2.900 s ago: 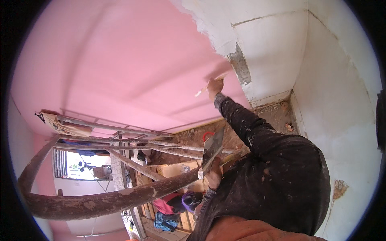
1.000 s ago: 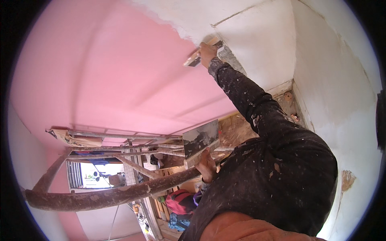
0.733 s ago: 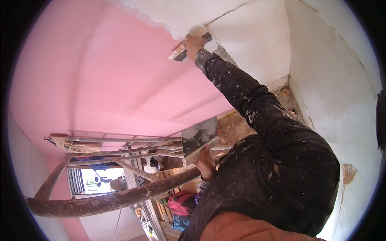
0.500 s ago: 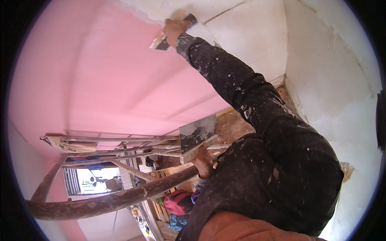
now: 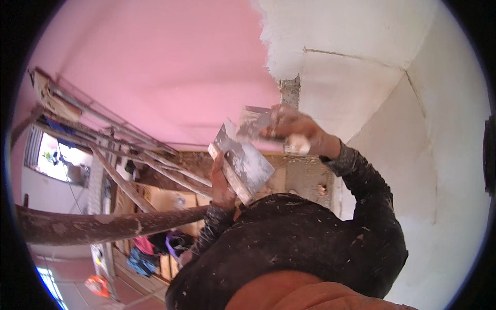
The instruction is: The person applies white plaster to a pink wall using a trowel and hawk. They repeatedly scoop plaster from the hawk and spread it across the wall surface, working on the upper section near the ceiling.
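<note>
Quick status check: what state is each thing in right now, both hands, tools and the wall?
Left hand: gripping the square metal plaster board, tilted, smeared grey.
Right hand: gripping the flat metal trowel, blade on the board.
Pink wall: partly coated with white plaster.

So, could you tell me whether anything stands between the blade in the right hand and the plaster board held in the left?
Nothing visible does. The right hand holds the trowel blade right at the upper edge of the plaster board, which the left hand supports from below.
</note>
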Motion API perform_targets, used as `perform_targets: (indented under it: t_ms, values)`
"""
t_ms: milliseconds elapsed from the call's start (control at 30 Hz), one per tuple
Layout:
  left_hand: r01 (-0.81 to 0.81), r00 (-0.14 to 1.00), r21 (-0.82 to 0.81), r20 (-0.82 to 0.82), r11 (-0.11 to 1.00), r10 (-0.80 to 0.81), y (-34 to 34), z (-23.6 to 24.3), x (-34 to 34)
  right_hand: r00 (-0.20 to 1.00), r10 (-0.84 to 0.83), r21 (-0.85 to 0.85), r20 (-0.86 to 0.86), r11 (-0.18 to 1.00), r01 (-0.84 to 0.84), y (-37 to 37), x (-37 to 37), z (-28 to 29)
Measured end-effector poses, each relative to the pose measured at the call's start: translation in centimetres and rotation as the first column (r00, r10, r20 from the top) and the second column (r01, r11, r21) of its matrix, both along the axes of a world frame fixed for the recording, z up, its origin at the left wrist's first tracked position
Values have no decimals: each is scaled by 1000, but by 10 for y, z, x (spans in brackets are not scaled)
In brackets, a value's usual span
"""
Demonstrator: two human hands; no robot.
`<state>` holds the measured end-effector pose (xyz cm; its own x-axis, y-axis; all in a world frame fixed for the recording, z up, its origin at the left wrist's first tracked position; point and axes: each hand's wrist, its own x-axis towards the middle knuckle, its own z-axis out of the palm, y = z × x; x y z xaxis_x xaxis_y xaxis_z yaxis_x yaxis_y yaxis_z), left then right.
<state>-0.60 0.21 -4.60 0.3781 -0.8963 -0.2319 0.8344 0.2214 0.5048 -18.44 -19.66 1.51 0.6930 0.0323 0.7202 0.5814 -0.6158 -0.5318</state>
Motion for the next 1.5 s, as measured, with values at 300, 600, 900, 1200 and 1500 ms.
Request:
perform_targets:
  t_ms: [300, 600, 900, 1200, 1500]
  values:
    - [-206, 865, -108, 444, 973, 232, -15, -32, -3, 917, -300, -376, -263, 907, 189, -33, -12, -60]
    - [-220, 975, -66, -47, 973, 217, -26, -6, -24, 719, -566, -202, -403, 821, 534, -90, -76, -383]
    - [-331, 933, -29, 135, 943, 332, 36, 3, -12, 930, 185, 945, -317, 145, 293, -39, -13, -283]
    - [-443, 610, -396, 524, 805, 594, 27, 40, -19, 942, 333, 996, -52, -45, 71, 10, -26, -24]
    - [4, -171, -557, 818, 831, 549, 2, 23, -7, 967, -22, 734, -253, 647, 206, 1, -50, 12]
